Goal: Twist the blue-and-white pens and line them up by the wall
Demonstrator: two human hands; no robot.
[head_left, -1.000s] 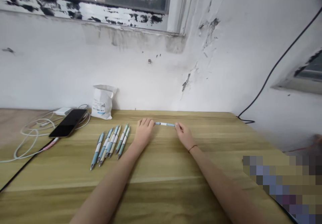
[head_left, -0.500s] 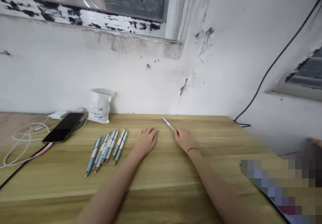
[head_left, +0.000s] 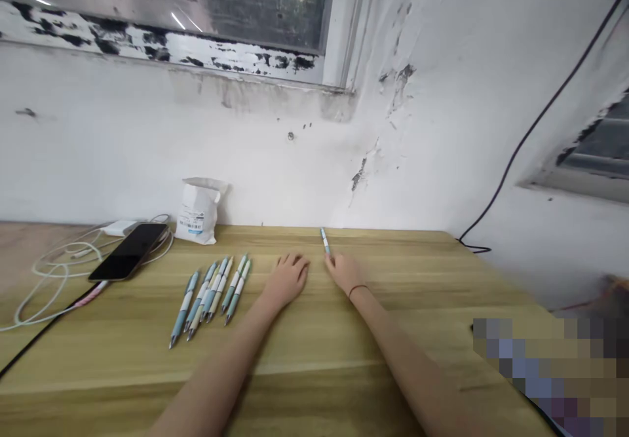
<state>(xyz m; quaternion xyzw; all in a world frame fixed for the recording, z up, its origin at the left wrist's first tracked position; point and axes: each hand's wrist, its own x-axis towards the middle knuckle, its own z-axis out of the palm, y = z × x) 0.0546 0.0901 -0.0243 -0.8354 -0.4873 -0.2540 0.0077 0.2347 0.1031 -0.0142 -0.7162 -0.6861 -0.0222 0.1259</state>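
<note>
Near the table's far edge, my right hand (head_left: pixel 345 273) is closed on the near end of a blue and white pen (head_left: pixel 325 240). The pen points away from me toward the wall. To its left, my left hand (head_left: pixel 287 278) lies palm down on the wooden table (head_left: pixel 314 391), fingers stretched out and holding nothing. Left of that hand, several pens lie side by side at a slant: a blue and white one (head_left: pixel 183 310) at the outer left, cream and blue ones in the middle, and a green and white pen (head_left: pixel 238 291) nearest my hand.
A white paper bag (head_left: pixel 197 213) stands against the wall. Left of it lie a black phone (head_left: pixel 130 251), a white charger (head_left: pixel 119 228) and looped white cables (head_left: pixel 63 280). A black cord (head_left: pixel 521 142) runs down the right wall. The lower right corner is pixelated.
My right hand has moved left, closer to my left hand, and the pen in it has turned to point more straight at the wall. The view has shifted slightly; the left hand stays in place.
</note>
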